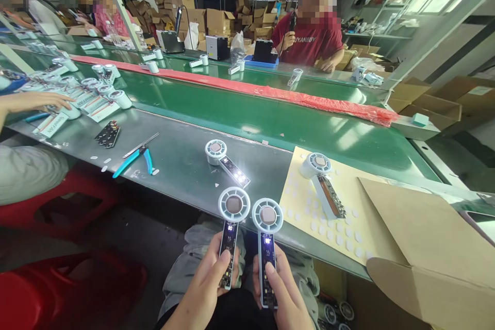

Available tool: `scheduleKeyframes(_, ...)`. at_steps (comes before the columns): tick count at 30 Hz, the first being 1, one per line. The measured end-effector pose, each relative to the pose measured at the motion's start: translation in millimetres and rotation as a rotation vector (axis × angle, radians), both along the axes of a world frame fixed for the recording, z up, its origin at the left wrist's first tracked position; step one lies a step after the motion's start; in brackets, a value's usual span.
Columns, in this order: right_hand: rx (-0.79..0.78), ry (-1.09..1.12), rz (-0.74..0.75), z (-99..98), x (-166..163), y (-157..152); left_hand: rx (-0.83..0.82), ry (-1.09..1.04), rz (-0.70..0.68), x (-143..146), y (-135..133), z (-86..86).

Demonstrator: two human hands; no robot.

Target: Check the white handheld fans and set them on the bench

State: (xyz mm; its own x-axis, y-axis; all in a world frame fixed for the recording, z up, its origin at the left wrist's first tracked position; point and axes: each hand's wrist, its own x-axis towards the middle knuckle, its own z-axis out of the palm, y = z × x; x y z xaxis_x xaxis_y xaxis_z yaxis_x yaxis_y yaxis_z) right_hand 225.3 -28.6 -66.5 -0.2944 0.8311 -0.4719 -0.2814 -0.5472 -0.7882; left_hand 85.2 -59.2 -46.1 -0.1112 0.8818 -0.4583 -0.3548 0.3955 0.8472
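Observation:
My left hand (218, 268) is closed around a handheld fan (234, 206) with an exposed circuit board on its handle and a lit display. In my right hand (276, 283) is a second handheld fan (267, 215), its display glowing too. Both thumbs press on the boards, and the two round heads stand side by side just over the bench edge. Beyond them a third fan (215, 148) lies on the bench with bright lights along its board. To the right, another fan (319, 163) rests on a yellow sheet (297, 185) dotted with small white stickers.
Blue-handled pliers (133, 160) and a stack of circuit boards (108, 134) lie left on the bench. A co-worker's hand (46, 100) touches piled fans at far left. Cardboard (436, 237) sticks out at right. A red plastic strip (232, 85) runs along the green conveyor (216, 105).

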Motion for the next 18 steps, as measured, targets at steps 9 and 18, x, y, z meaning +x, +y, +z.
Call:
scheduleKeyframes(9,-0.021,0.0,-0.066,1.3,0,-1,-0.022,0.051,0.104,5,1,6.3)
scheduleKeyframes(18,-0.082,0.141,-0.061,0.6,9,-8,0.009,-0.233,0.02,-4,1,-15.9)
